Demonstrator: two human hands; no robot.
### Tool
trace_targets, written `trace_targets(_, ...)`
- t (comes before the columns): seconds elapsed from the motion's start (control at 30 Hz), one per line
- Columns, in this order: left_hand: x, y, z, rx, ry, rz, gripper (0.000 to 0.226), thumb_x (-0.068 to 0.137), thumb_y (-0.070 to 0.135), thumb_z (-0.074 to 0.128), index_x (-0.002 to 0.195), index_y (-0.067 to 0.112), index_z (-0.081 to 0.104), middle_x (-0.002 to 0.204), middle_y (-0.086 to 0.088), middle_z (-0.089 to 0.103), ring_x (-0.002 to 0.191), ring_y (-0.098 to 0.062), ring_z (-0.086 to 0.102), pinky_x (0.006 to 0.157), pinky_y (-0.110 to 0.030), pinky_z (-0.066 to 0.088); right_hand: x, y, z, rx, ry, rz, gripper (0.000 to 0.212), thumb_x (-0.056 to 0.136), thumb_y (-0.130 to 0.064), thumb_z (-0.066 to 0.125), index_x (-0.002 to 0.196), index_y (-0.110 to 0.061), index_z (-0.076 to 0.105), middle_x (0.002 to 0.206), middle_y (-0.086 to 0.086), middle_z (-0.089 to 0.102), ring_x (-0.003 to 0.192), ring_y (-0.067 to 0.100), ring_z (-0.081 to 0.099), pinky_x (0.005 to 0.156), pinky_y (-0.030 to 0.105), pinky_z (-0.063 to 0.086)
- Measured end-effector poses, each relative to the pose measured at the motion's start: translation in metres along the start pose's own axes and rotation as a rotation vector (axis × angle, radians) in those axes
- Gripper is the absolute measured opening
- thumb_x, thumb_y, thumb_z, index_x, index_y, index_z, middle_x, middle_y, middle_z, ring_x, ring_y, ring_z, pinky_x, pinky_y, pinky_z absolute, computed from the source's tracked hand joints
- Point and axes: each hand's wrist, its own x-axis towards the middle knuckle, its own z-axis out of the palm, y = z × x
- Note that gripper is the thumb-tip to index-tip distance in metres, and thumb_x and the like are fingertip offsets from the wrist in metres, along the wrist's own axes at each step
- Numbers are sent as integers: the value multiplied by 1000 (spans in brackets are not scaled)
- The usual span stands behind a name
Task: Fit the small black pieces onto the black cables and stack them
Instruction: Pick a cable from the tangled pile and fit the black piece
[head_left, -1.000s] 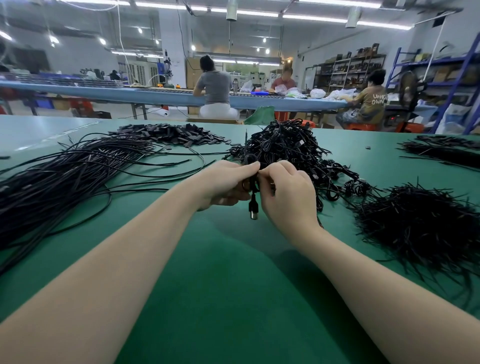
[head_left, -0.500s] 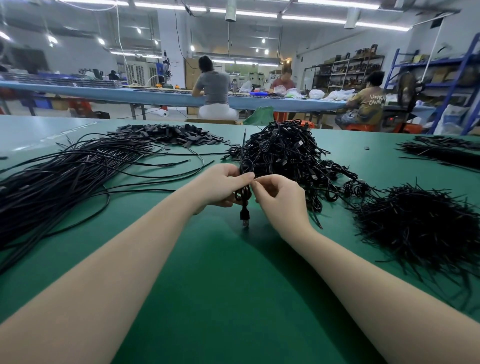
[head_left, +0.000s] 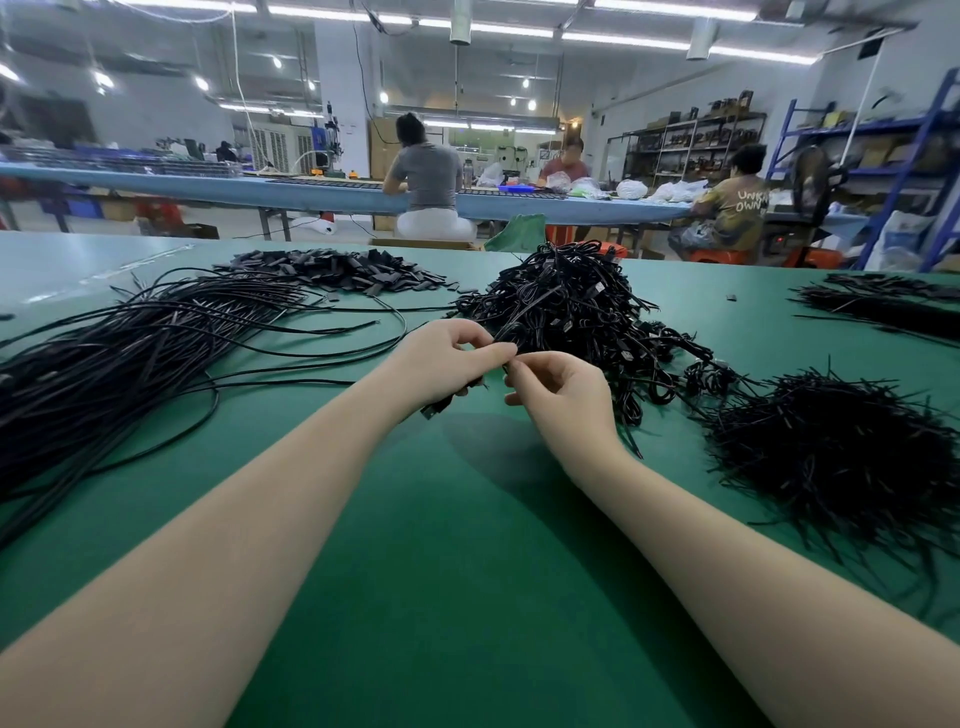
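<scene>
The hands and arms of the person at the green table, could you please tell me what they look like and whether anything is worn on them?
Both forearms are bare right down to the bottom edge of the picture, with no sleeves in view. The left hand and the right hand wear no gloves. No watch, bracelet or ring shows on either.
</scene>
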Motion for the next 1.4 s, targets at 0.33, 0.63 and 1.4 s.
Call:
trace_targets(0.33,-4,2,1,-161,-57,-65,26,88,49,61,82,24,65,71,4,65,58,-8,67,45,-13,40,1,-2,-4,216,-72,137,5,86,-18,69,83,-20,72,68,-12,71,61,4,68,52,8,43)
trace_targets(0.63,-5,1,-1,-246,-121,-40,29,91,7,44,89,35,51,78,-9,62,70,-19,67,49,-19,46,5,3,-7,27,-16,68,14,86,-20,70,75,-29,71,72,-5,73,69,11,71,59,18,47)
trace_targets(1.4,-9,10,-4,-675,-235,-532,9,92,16,57,95,21,50,55,2,60,40,-5,53,35,-13,34,-2,-6,-8,-546,41,-658,7,83,1,64,82,1,70,74,12,61,67,30,58,57,40,49)
